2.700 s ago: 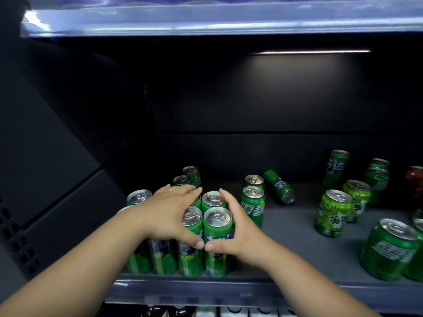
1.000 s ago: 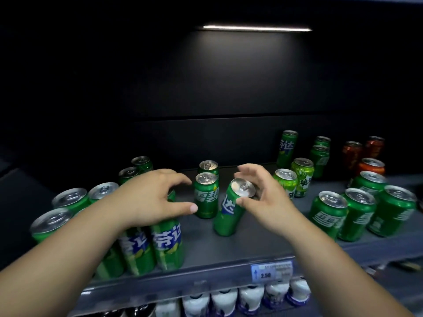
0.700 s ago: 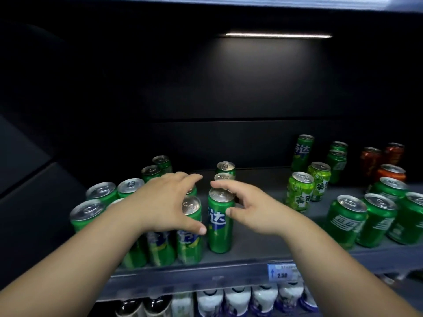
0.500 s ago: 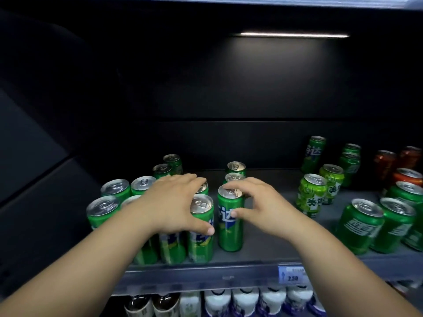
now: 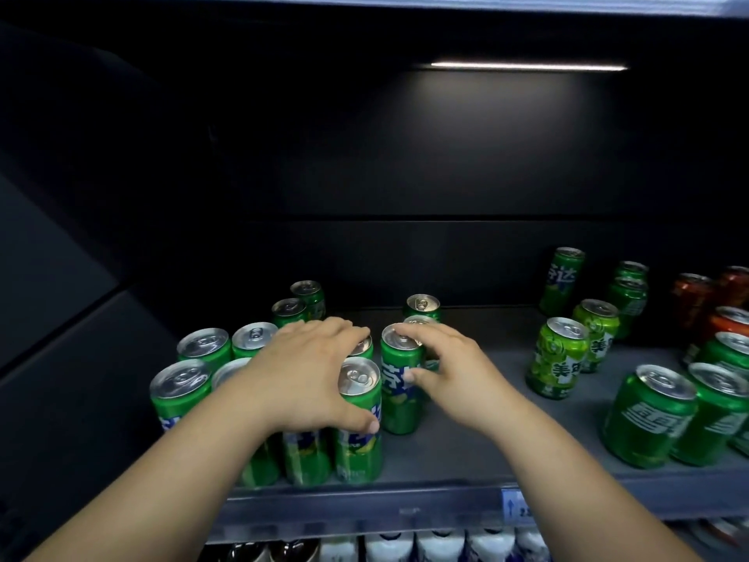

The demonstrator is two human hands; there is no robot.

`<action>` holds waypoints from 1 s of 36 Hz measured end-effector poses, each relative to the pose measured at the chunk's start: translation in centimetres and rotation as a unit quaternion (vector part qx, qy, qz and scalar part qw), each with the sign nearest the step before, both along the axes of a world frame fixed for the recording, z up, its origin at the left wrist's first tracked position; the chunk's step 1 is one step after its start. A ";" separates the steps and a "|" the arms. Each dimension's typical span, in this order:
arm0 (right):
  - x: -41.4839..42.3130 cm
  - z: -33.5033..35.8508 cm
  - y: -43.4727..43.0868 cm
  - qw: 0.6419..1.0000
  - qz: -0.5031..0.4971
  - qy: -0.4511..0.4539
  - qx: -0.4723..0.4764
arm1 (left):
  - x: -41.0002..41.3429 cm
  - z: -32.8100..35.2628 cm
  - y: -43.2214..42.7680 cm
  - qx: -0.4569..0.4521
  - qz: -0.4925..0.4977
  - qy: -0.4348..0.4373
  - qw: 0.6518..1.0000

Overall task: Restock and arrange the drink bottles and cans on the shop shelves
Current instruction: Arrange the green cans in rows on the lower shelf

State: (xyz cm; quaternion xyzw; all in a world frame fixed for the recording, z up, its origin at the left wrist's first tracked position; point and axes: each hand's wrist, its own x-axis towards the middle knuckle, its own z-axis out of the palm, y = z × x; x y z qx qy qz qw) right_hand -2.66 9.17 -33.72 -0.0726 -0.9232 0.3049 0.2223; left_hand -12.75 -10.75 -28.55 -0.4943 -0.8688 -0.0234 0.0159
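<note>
Right hand (image 5: pixel 454 379) is gripping upright slim green can (image 5: pixel 399 383) at rim; left hand (image 5: pixel 308 371) is resting spread across can cluster (image 5: pixel 251 399) just left.

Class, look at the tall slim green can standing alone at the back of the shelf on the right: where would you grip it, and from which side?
Grip the tall slim green can around its upper body, coming from the front-left. It stands upright, bare shelf lies on that side, and other cans crowd its right.

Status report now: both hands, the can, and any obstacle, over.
Right hand gripping upright slim green can. Left hand spread over the packed can group. Two cans directly behind; shelf bare to the right.
</note>
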 end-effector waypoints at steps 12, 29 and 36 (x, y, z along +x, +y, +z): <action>-0.5 -1.2 0.1 0.987 0.042 0.000 -0.153 | -0.1 0.0 0.0 -0.018 0.003 -0.003 1.000; 1.6 -1.8 0.1 0.974 0.075 -0.016 -0.213 | 0.2 0.3 -0.1 -0.023 0.025 -0.029 0.999; 4.9 0.3 2.1 0.986 0.060 -0.022 -0.156 | 2.6 2.3 2.0 0.011 0.021 -0.027 0.999</action>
